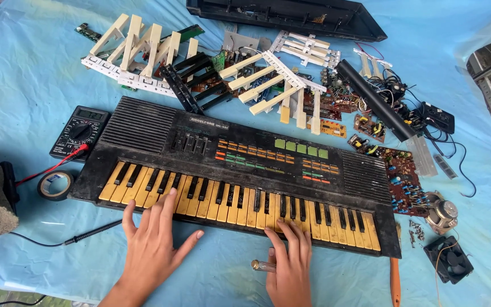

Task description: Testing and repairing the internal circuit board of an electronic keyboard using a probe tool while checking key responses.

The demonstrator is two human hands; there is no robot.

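Your left hand (154,247) lay spread, fingers apart, on the yellowed keys of the black electronic keyboard (240,170), which sat on the blue-covered surface (24,79). Your right hand (288,261) pressed keys further right, with a small metal-capped tube (261,265) touching its thumb; whether it gripped it, you couldn't tell.

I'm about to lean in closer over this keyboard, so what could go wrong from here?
The small metal tube by the right hand lies loose at the table edge and may roll off. The left hand is close to the black probe lead, which could snag. Loose screws and bare circuit boards beside the keyboard could scatter.
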